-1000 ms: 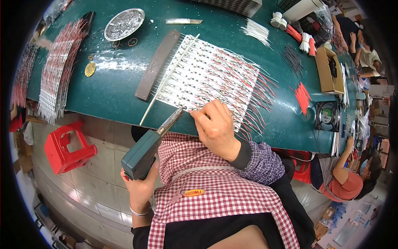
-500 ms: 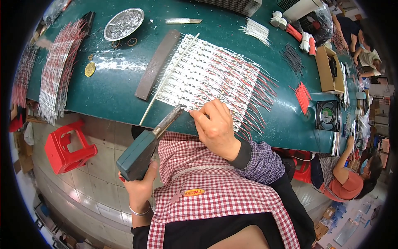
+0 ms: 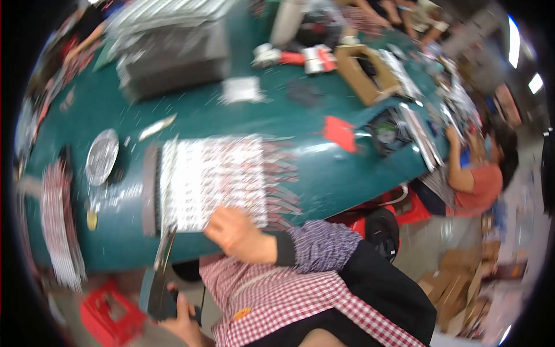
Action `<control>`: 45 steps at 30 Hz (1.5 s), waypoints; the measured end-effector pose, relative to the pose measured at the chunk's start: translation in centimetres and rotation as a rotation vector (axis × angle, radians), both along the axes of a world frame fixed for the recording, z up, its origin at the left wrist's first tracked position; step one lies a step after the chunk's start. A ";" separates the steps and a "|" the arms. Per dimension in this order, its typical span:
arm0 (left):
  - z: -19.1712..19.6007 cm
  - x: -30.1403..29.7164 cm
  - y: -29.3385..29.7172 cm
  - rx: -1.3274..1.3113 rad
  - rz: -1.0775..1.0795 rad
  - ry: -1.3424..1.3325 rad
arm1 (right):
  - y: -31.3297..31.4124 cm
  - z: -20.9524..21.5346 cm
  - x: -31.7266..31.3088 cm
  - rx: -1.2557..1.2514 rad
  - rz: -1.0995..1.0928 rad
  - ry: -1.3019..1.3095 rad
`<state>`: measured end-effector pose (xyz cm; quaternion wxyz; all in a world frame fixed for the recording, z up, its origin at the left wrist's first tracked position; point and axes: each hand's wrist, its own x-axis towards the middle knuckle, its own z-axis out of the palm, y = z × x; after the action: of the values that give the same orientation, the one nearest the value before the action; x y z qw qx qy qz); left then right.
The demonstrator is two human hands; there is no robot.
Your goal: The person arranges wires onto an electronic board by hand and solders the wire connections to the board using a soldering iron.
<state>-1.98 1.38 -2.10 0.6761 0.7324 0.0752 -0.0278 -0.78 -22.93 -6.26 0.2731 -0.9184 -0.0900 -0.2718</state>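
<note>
My left hand [image 3: 184, 321] is closed around the grip of a dark green soldering gun [image 3: 151, 295], its metal barrel slanting up toward the table edge. The barrel's tip lies by the lower left corner of a white panel of circuit boards [image 3: 217, 179]; motion blur hides whether they touch. Rows of red and black wires [image 3: 281, 173] stick out from the panel's right side. Over the panel's lower edge, my right hand [image 3: 240, 234] has its fingers curled in a pinch; what they hold is too blurred to see. A brown bar [image 3: 150, 188] lies along the panel's left side.
To the left are a metal bowl [image 3: 103, 157], a yellow disc [image 3: 92, 220] and wired board strips [image 3: 59, 222]. A tall wrapped stack [image 3: 173, 55] stands behind. Red wires [image 3: 340, 133], a fan [image 3: 388, 130] and a cardboard box [image 3: 347, 61] lie right; a person [image 3: 480, 182] sits beyond.
The whole view has swung right and upward and is now blurred, bringing the wrapped stack fully in. Both hands stay near the panel's lower edge, the soldering gun still in the left.
</note>
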 end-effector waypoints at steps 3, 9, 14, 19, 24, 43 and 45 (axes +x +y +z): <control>0.9 0.3 -0.2 0.034 -0.013 0.080 | -1.0 0.3 -1.1 0.049 -0.020 -0.005; 2.8 0.4 -2.1 0.049 -0.020 0.012 | -4.1 2.7 -5.1 0.214 -0.026 0.038; 2.3 0.5 -2.1 -0.062 -0.032 -0.101 | -8.5 11.7 -9.4 1.023 0.416 -0.046; 3.3 -0.4 -3.4 -0.095 -0.076 -0.140 | -8.8 19.5 -11.6 1.192 1.798 -0.453; 4.0 -2.1 -3.6 -0.057 -0.033 -0.156 | -7.3 22.1 -10.8 1.089 2.100 -0.477; 5.8 -6.8 -3.7 0.017 0.166 -0.204 | -18.1 8.7 -13.7 0.947 0.064 -0.071; 5.6 -6.5 -3.4 0.000 0.166 -0.208 | -21.8 5.8 -13.7 0.701 -0.327 -0.101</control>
<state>-8.44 -2.01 3.52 0.6802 0.7226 0.0650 0.1047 -14.49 -44.74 -0.47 0.5184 -0.7571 0.1426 -0.3711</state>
